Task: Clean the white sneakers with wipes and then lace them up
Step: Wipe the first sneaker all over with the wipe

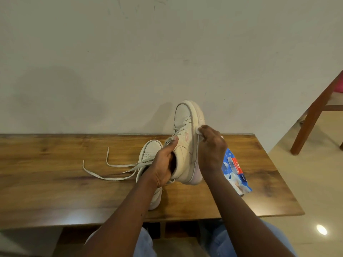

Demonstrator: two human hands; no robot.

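Observation:
My left hand (164, 164) grips a white sneaker (185, 143) by its collar, fingers inside the opening, and holds it tilted up with the toe pointing away from me. My right hand (211, 145) pinches a white wipe (199, 131) against the sneaker's right sole edge. The second white sneaker (151, 151) lies on the wooden table (55, 173) just left of the held one, partly hidden by my left arm. Its loose laces (111, 168) trail out to the left across the tabletop.
A blue wipes packet (235, 171) with a red label lies on the table right of my right wrist. A wall stands directly behind the table. A wooden chair leg (315, 115) rises at the far right over the tiled floor.

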